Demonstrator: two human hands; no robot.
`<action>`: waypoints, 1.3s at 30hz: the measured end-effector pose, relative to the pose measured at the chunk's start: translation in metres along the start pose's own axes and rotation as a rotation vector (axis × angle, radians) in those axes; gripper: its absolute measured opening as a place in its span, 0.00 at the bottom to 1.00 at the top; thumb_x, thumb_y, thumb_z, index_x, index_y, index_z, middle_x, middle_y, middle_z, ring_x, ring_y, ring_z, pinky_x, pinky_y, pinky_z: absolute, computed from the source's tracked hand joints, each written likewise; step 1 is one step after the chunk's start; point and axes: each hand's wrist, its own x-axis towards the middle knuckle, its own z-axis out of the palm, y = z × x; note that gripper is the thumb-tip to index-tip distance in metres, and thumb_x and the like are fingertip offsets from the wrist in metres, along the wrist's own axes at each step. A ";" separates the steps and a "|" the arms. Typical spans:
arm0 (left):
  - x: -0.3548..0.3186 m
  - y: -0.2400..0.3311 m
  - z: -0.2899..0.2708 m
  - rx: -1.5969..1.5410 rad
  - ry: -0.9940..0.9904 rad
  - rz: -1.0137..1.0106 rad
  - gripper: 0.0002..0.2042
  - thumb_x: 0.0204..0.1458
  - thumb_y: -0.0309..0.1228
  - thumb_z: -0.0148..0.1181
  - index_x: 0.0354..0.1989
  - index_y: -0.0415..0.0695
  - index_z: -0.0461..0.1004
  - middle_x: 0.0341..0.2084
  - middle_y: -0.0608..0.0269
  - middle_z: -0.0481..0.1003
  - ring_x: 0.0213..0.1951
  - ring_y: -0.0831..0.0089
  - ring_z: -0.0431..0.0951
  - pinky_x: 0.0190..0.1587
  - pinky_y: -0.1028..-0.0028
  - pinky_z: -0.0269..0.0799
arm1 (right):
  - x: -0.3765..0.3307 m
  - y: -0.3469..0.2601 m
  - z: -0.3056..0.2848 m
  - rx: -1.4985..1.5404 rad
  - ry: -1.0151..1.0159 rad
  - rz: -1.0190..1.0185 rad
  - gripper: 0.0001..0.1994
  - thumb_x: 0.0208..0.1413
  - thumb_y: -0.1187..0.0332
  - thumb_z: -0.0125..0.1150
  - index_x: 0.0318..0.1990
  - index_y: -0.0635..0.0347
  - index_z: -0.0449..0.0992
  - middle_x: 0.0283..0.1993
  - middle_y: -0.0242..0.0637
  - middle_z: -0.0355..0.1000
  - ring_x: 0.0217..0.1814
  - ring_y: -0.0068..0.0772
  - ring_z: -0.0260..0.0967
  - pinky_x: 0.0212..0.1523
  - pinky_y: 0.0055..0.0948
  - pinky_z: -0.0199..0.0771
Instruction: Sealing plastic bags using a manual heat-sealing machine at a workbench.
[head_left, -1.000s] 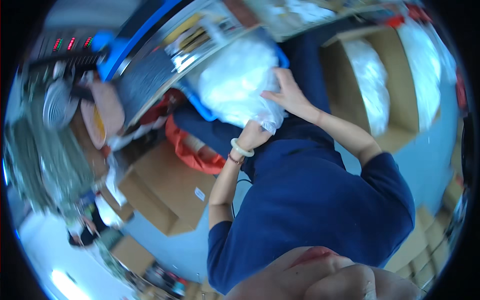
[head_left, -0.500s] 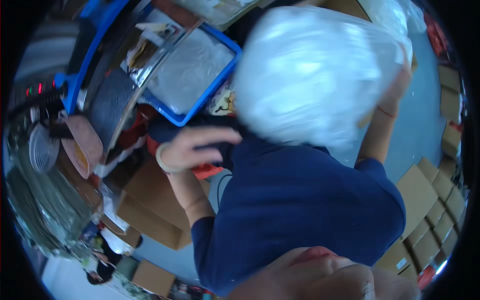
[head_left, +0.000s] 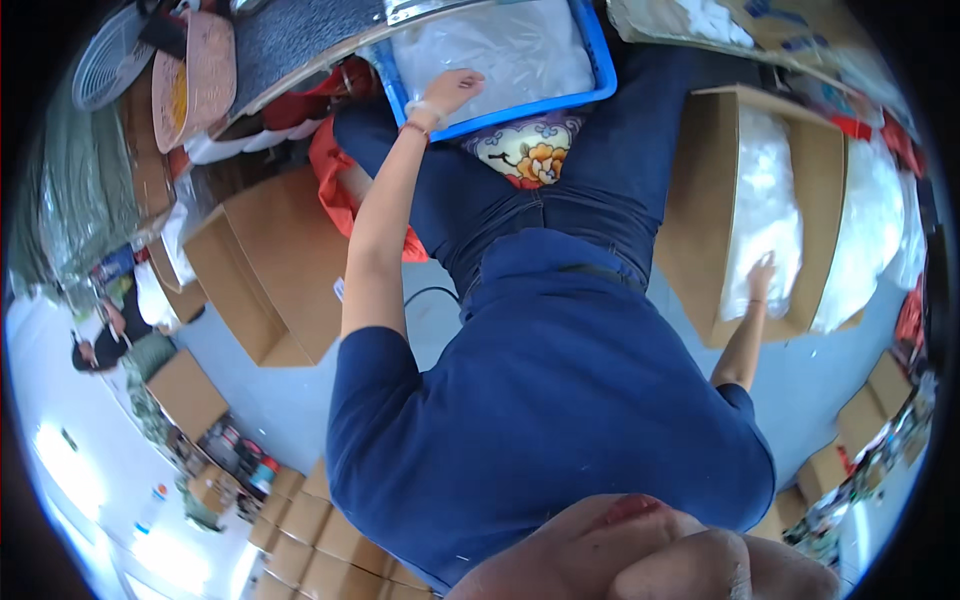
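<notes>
My left hand (head_left: pixel 453 92) is over the near left part of a blue tray (head_left: pixel 606 75), at the clear plastic sheets or bags (head_left: pixel 500 55) lying in it. Its fingers are curled together, and I cannot make out what is in them. Off to the right, a cardboard box (head_left: pixel 697 205) stands open with a bulging, clear plastic bag (head_left: pixel 765 190) of whitish contents inside. My right hand (head_left: pixel 762 277) lies against the near end of that bag, fingers stretched out on the plastic.
Another filled clear bag (head_left: pixel 865 225) is right of the box. To my left stands an open cardboard box (head_left: pixel 265 270) beside red cloth (head_left: pixel 333 180). A pink basket (head_left: pixel 212 75) is on the bench at far left. Another person (head_left: pixel 110 335) is in the left background.
The large filled bag, lifted in front of me by my right hand before, is now down in the box at right. My left hand has moved to the tray and its fingers have curled.
</notes>
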 end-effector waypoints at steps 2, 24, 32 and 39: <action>0.019 -0.013 0.014 0.034 -0.039 -0.040 0.17 0.51 0.40 0.64 0.47 0.45 0.79 0.41 0.54 0.80 0.44 0.61 0.80 0.48 0.69 0.74 | 0.003 -0.036 0.035 -0.858 -0.265 -0.402 0.25 0.64 0.64 0.41 0.64 0.71 0.59 0.67 0.58 0.56 0.69 0.67 0.52 0.53 0.63 0.70; 0.075 -0.064 0.056 -0.048 -0.339 -0.398 0.21 0.37 0.40 0.77 0.38 0.43 0.80 0.37 0.54 0.81 0.39 0.57 0.81 0.44 0.61 0.77 | -0.031 -0.458 -0.378 0.714 -0.096 -0.900 0.10 0.62 0.69 0.56 0.47 0.63 0.77 0.47 0.45 0.76 0.48 0.43 0.75 0.48 0.31 0.74; 0.078 -0.079 0.054 -0.271 -0.245 -0.451 0.20 0.40 0.39 0.76 0.40 0.44 0.80 0.37 0.57 0.81 0.37 0.61 0.81 0.43 0.64 0.76 | -0.013 -0.536 -0.388 0.536 -0.068 -1.153 0.09 0.60 0.68 0.57 0.44 0.63 0.77 0.44 0.42 0.76 0.45 0.45 0.74 0.45 0.34 0.74; 0.080 -0.061 0.032 0.273 -0.014 -0.257 0.25 0.46 0.57 0.65 0.31 0.43 0.81 0.31 0.56 0.80 0.34 0.63 0.80 0.44 0.69 0.74 | 0.019 -0.569 -0.346 0.762 -0.303 -0.993 0.11 0.60 0.64 0.59 0.44 0.62 0.78 0.41 0.44 0.77 0.40 0.42 0.76 0.39 0.29 0.71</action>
